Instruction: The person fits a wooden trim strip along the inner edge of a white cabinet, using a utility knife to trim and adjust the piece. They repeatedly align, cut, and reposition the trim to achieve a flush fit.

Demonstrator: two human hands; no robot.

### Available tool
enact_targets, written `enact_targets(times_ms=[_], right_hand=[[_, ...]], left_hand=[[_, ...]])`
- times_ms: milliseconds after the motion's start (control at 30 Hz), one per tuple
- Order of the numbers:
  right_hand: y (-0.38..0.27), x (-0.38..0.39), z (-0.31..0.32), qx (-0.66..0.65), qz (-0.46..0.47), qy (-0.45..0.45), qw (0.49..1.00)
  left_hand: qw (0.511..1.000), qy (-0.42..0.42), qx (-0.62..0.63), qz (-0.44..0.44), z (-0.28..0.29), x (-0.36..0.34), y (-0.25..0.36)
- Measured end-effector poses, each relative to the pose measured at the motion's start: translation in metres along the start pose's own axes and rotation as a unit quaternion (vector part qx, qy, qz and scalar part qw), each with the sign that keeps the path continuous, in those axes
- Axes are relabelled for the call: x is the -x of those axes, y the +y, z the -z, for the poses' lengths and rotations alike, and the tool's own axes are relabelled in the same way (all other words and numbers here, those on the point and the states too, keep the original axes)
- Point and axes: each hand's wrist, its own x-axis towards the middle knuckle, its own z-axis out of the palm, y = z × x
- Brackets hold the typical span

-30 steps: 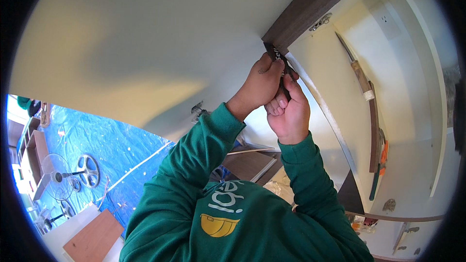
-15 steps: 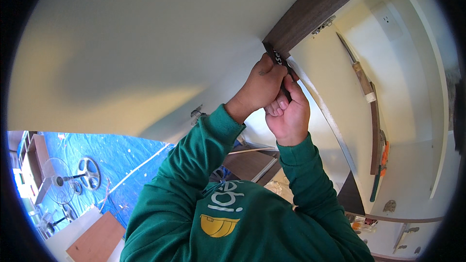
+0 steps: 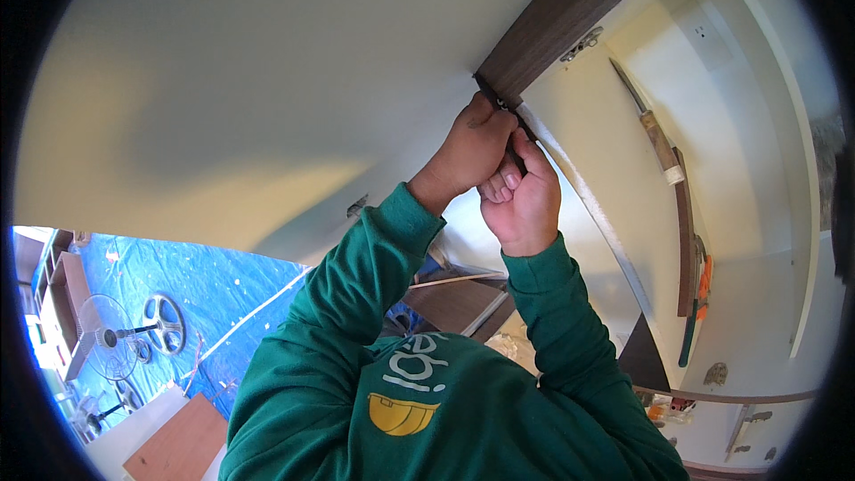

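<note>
My left hand (image 3: 470,144) is closed around a slim black strip-like tool (image 3: 485,87), whose exact kind I cannot make out. Just below it, my right hand (image 3: 527,200) has its fingers curled on the lower part of the same tool. The tool's upper end lies in the corner where a broad white panel (image 3: 267,80) meets the end of a dark wood-grain board (image 3: 570,13). A pale, rough panel edge (image 3: 583,196) runs down to the right of my hands. My fingers hide most of the tool.
Inside the open cabinet at right lie a wooden-handled blade tool (image 3: 661,138), a dark wood strip (image 3: 684,240) and an orange-and-green tool (image 3: 702,289). A metal hinge (image 3: 582,43) sticks out near the board. A fan (image 3: 109,337) stands on blue sheeting (image 3: 240,289) at lower left.
The view has shifted slightly, and both hands appear a little farther left. White lettering on the black tool, visible before, is now mostly covered or turned away. Both hands keep their grip.
</note>
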Motion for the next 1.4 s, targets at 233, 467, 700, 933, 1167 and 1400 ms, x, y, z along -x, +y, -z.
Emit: enact_targets(times_ms=[233, 467, 700, 933, 1167, 1400], right_hand=[[-0.010, -0.003, 0.011, 0.007, -0.023, -0.018, 1.000], [-0.009, -0.001, 0.010, -0.012, -0.040, -0.018, 0.999], [-0.006, -0.004, 0.015, -0.016, -0.033, -0.031, 0.999], [-0.014, -0.013, 0.032, 0.007, -0.047, -0.003, 0.999], [-0.011, -0.017, 0.034, 0.005, -0.054, 0.030, 0.998], [-0.009, -0.015, 0.029, -0.019, -0.044, -0.023, 0.999]], left_hand=[[0.995, 0.021, 0.077, 0.055, -0.013, 0.009, 0.013], [0.995, 0.085, 0.036, -0.030, -0.018, 0.013, -0.002], [0.995, 0.082, 0.033, -0.037, -0.015, 0.009, -0.006], [0.980, 0.138, 0.012, -0.145, -0.028, 0.007, -0.012], [0.980, 0.134, -0.013, -0.146, -0.025, 0.006, -0.018], [0.991, 0.059, 0.056, -0.109, -0.017, 0.005, -0.019]])
